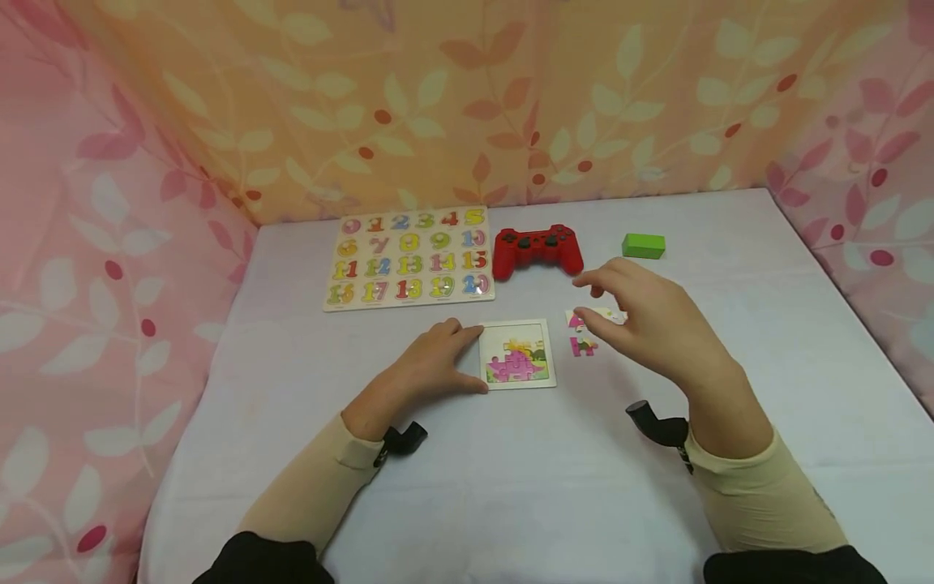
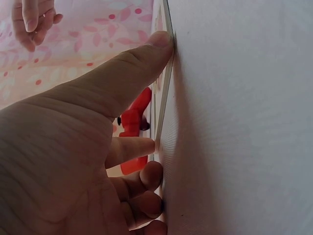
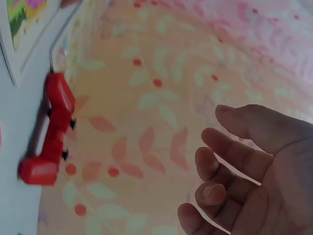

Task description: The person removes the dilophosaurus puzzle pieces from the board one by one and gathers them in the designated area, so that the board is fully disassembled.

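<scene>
A small jigsaw board [image 1: 516, 386] with a raised white border lies in the middle of the table. Pink, yellow and green pieces of a cartoon dinosaur picture fill its lower part. My left hand [image 1: 432, 369] rests at the board's left side, thumb at the near corner and straight index finger at the far one; the other fingers curl loosely. To the right of the board, loose puzzle pieces [image 1: 583, 347] lie on the cloth, partly hidden. Over them hovers my right hand [image 1: 645, 324], thumb and fingers apart, nothing between them.
A number puzzle board [image 1: 410, 258] lies at the back left. Beside it sits a red game controller [image 1: 537, 250], and farther right a green block [image 1: 644, 246]. Patterned curtains [image 1: 511, 97] enclose the back and sides of the white-covered table [image 1: 511, 503].
</scene>
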The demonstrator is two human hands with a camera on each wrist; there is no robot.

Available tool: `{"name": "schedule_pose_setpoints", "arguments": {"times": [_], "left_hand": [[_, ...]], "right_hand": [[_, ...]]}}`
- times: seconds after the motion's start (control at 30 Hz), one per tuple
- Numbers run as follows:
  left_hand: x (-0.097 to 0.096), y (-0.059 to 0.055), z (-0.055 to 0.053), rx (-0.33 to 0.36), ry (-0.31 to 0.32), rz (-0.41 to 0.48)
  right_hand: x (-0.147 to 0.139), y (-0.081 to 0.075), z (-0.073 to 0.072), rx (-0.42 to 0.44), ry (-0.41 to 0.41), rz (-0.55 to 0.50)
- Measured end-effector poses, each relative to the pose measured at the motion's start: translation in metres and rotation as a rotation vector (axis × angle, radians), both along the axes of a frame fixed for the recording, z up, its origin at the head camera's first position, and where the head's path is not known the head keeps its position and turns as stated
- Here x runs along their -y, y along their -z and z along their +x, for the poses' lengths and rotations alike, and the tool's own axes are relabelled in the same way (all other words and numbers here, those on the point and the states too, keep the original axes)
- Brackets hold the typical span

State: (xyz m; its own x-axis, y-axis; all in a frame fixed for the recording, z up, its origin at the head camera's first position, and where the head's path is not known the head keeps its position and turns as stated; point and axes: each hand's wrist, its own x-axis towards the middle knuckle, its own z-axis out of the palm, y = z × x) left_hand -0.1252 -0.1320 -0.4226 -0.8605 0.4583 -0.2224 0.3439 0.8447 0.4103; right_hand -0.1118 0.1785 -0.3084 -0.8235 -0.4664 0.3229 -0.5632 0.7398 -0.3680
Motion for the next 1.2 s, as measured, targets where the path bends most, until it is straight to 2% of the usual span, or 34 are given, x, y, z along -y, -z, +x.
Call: {"name": "schedule_pose_setpoints", "arguments": {"times": [0.23,0.4,0.6,0.7,1.0,1.2], "left_hand": [[0.003,0.001,0.001,-0.008,-0.002,0.006],[0.003,0.000,0.001,-0.012,0.002,0.012],[0.002,0.001,0.000,-0.010,0.002,0.019],[0.002,0.001,0.000,-0.007,0.004,0.016],[0.000,-0.001,0.000,0.000,0.012,0.013],[0.001,-0.001,-0.001,-0.006,0.019,0.020]], "right_hand": [[0.033,0.019,-0.001,0.101,-0.085,0.069],[0.052,0.039,-0.005,0.219,-0.122,0.143],[0.063,0.062,-0.011,0.388,-0.154,0.219],[0.064,0.072,-0.015,0.431,-0.166,0.236],[0.061,0.099,-0.026,0.523,-0.190,0.159],[0.061,0.108,-0.031,0.559,-0.138,0.084]]}}
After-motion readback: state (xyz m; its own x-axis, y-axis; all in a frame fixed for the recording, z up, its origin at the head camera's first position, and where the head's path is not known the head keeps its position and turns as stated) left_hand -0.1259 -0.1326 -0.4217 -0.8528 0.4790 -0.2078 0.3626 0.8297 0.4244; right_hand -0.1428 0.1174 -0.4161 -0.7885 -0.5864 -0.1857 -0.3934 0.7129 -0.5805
